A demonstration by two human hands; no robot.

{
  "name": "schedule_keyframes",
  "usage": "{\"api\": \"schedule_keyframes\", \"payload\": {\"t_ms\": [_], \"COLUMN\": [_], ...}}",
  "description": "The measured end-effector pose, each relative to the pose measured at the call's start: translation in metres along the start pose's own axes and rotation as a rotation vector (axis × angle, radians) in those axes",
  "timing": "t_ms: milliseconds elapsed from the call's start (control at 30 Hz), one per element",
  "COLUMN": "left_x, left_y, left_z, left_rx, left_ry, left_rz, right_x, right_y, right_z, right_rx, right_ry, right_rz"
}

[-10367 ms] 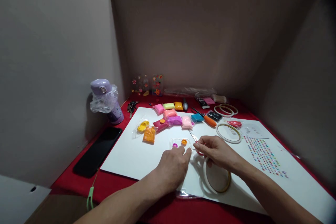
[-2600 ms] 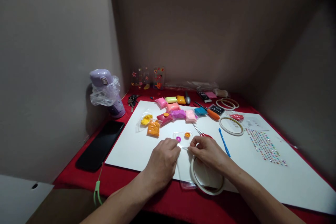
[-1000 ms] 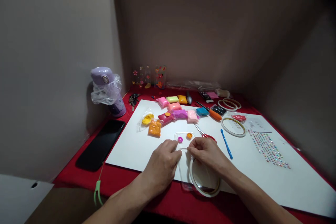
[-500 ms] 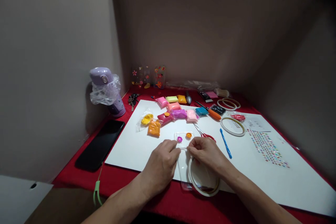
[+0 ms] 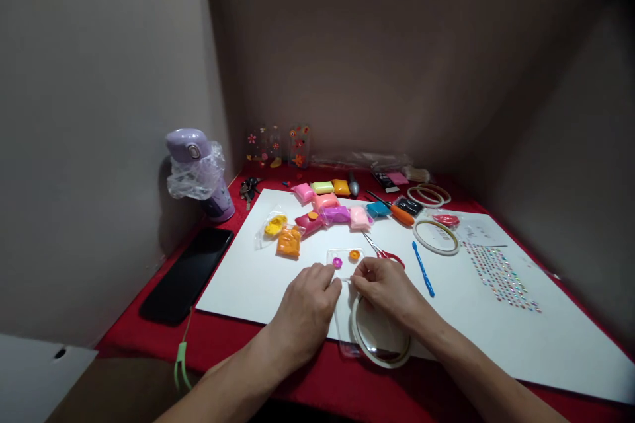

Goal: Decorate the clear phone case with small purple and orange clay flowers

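My left hand (image 5: 308, 301) is closed, thumb against the curled fingers, at the left end of a short white strip of tape (image 5: 345, 279). The strip's other end is pinched between the thumb and fingers of my right hand (image 5: 387, 284). Below my right hand a roll of white tape (image 5: 358, 337) lies over the clear phone case (image 5: 342, 324), whose lower end reaches past the board's front edge. On the case's upper part sit a purple clay flower (image 5: 337, 263) and an orange clay flower (image 5: 354, 255). My hands partly cover the case.
Red-handled scissors (image 5: 395, 260) and a blue modelling tool (image 5: 423, 269) lie right of my hands on the white board (image 5: 238, 277). Several clay packets (image 5: 336, 215) lie behind. More tape rolls (image 5: 455, 248) and a gem sheet (image 5: 501, 277) are at right; a phone (image 5: 186, 274) and purple bottle (image 5: 218, 205) at left.
The whole view has shifted slightly, so things sit a little further left. Both hands keep nearly the same pose around the strip of tape.
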State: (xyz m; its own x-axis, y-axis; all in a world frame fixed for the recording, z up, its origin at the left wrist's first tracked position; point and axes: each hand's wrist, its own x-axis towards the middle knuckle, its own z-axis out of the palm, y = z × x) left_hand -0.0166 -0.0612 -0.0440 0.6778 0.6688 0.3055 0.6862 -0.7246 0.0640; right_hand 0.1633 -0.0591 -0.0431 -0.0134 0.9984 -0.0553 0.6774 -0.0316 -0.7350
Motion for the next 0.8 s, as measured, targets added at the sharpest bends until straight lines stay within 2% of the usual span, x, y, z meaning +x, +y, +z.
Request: {"api": "schedule_keyframes", "payload": {"t_ms": [233,500,800], "left_x": [-0.003,0.001,0.0004], "left_y": [-0.0047,-0.0015,-0.0025], "left_z": [-0.0024,-0.0006,-0.0014], "left_rx": [-0.159,-0.01,-0.015], "left_ry": [0.015,-0.002,0.001], "left_rz": [-0.014,0.023,0.019], "right_x": [-0.0013,-0.0001,0.0], "right_y": [-0.0019,-0.002,0.0006], "right_z": [0.0,-0.0001,0.0008], "right_rx": [-0.018,-0.025,-0.029], "right_ry": [0.009,0.017,0.015], "right_rz": [0.004,0.015,0.005]}}
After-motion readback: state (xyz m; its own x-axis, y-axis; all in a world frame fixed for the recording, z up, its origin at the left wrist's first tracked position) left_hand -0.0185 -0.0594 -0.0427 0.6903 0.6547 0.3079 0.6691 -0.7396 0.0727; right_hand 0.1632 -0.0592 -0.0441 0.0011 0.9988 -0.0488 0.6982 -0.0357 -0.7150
